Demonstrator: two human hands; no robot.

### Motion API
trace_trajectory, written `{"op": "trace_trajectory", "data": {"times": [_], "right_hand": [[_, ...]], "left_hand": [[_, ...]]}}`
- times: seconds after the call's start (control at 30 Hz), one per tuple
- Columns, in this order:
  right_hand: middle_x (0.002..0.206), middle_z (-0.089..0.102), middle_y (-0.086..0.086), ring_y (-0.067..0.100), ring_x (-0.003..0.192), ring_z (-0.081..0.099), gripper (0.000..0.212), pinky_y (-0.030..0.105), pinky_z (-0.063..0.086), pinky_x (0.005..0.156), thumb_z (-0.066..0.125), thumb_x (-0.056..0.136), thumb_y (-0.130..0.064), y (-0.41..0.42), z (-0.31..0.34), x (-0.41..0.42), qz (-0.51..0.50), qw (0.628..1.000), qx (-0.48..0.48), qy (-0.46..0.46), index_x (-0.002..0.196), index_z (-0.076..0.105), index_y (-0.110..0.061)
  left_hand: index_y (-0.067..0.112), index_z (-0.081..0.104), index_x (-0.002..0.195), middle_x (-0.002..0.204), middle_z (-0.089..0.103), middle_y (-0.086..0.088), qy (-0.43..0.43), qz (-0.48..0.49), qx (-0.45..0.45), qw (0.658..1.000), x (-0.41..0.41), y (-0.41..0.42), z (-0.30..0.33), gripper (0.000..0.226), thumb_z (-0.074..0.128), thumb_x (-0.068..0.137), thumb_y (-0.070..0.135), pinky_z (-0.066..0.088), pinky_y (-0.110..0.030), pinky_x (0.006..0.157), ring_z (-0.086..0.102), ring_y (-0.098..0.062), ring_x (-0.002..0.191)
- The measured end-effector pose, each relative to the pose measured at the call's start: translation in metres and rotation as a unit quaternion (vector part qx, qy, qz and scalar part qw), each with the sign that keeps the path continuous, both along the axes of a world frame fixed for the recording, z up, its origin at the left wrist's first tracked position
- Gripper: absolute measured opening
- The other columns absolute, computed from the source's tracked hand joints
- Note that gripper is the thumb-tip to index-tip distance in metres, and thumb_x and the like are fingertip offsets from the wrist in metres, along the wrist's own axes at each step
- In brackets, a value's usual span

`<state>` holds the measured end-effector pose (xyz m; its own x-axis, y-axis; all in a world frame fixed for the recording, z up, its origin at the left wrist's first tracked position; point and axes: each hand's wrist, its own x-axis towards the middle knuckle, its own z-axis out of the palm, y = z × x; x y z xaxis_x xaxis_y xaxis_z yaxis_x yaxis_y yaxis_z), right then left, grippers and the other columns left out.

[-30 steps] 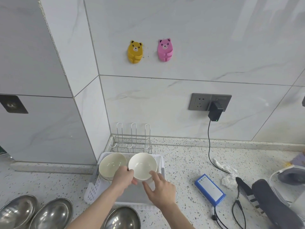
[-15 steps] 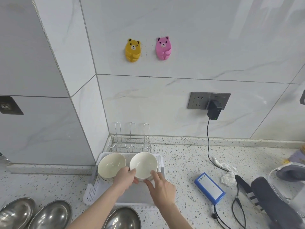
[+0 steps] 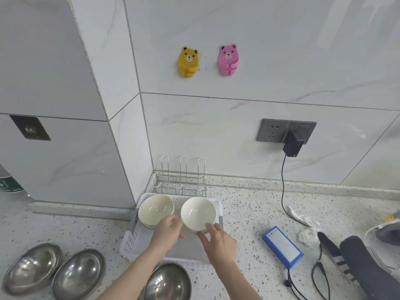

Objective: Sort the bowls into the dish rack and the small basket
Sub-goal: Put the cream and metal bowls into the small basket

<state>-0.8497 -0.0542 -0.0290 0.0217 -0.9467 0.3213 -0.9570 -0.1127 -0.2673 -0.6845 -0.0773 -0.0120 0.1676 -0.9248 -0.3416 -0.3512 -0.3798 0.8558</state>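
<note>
While both hands (image 3: pixel 192 232) grip it | white bowl (image 3: pixel 198 213) above basket (image 3: pixel 219 210)

Both bare forearms rise from the bottom centre of the frame. The left grip (image 3: pixel 167 231) and right grip (image 3: pixel 218 240) sit side by side, fingers curled.

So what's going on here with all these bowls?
A person is sorting bowls on a kitchen counter. Both hands, left hand and right hand, hold a white ceramic bowl over the white plastic basket, beside a second white bowl already sitting in it. The wire dish rack behind holds nothing, and three steel bowls wait in front.
</note>
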Motion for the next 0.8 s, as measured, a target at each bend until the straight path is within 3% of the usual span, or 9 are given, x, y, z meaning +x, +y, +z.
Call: {"op": "trace_trajectory", "data": {"times": [0.1, 0.17, 0.3, 0.43, 0.57, 0.7, 0.8], "right_hand": [[0.089, 0.074, -0.005, 0.020, 0.047, 0.066, 0.058, 0.027, 0.044, 0.036, 0.080, 0.073, -0.047, 0.003, -0.001, -0.002, 0.012, 0.999, 0.004, -0.051, 0.123, 0.062, -0.025], [0.101, 0.072, -0.006, 0.020, 0.060, 0.070, 0.061, 0.029, 0.048, 0.045, 0.070, 0.083, -0.048, 0.002, 0.003, -0.003, 0.014, 0.998, 0.015, -0.063, 0.135, 0.044, -0.030], [0.073, 0.068, -0.001, 0.018, 0.047, 0.063, 0.049, 0.028, 0.042, 0.035, 0.083, 0.076, -0.022, 0.017, 0.009, 0.000, 0.031, 0.985, -0.047, -0.164, 0.118, 0.059, -0.017], [0.075, 0.059, -0.011, 0.011, 0.051, 0.054, 0.022, 0.025, 0.040, 0.047, 0.071, 0.087, -0.020, 0.060, 0.002, 0.013, -0.035, 0.962, -0.026, -0.270, 0.108, 0.066, -0.017], [0.077, 0.062, -0.011, 0.009, 0.052, 0.050, 0.008, 0.024, 0.039, 0.049, 0.068, 0.088, -0.012, 0.105, -0.012, 0.022, -0.063, 0.953, -0.002, -0.295, 0.095, 0.071, -0.015], [0.086, 0.062, -0.013, 0.008, 0.067, 0.058, 0.016, 0.028, 0.047, 0.061, 0.056, 0.095, -0.032, 0.127, -0.018, 0.025, -0.084, 0.947, 0.134, -0.281, 0.105, 0.066, -0.025], [0.077, 0.060, -0.014, 0.009, 0.074, 0.063, 0.031, 0.030, 0.051, 0.068, 0.047, 0.094, -0.049, 0.133, -0.015, 0.026, -0.085, 0.926, 0.248, -0.272, 0.115, 0.058, -0.030]], "left_hand": [[0.025, 0.063, 0.105, 0.069, 0.075, -0.002, 0.041, 0.044, -0.028, 0.998, 0.024, 0.025, 0.007, 0.012, 0.053, 0.099, 0.028, 0.030, -0.019, 0.038, 0.036, -0.004, 0.036], [0.020, 0.067, 0.101, 0.070, 0.073, -0.006, 0.057, 0.086, -0.043, 0.994, 0.042, 0.043, 0.010, 0.013, 0.057, 0.097, 0.027, 0.031, -0.021, 0.039, 0.038, -0.007, 0.039], [0.009, 0.067, 0.095, 0.074, 0.069, -0.012, 0.087, 0.185, -0.038, 0.978, 0.081, 0.085, 0.005, 0.018, 0.055, 0.098, 0.021, 0.026, -0.019, 0.034, 0.034, -0.007, 0.036], [0.000, 0.061, 0.091, 0.073, 0.064, -0.013, 0.183, 0.283, 0.009, 0.941, 0.109, 0.125, -0.013, 0.027, 0.050, 0.100, 0.022, 0.022, -0.016, 0.029, 0.031, -0.005, 0.032], [0.002, 0.060, 0.085, 0.072, 0.063, -0.011, 0.227, 0.320, 0.063, 0.918, 0.121, 0.152, -0.030, 0.032, 0.050, 0.101, 0.028, 0.021, -0.015, 0.027, 0.030, -0.004, 0.030], [0.001, 0.061, 0.095, 0.076, 0.065, -0.013, 0.218, 0.332, 0.093, 0.913, 0.126, 0.156, -0.038, 0.039, 0.052, 0.099, 0.039, 0.022, -0.014, 0.027, 0.031, -0.004, 0.029], [0.014, 0.057, 0.101, 0.076, 0.065, -0.011, 0.225, 0.365, 0.093, 0.899, 0.128, 0.156, -0.040, 0.034, 0.053, 0.097, 0.048, 0.020, -0.012, 0.028, 0.029, -0.003, 0.026]]}}
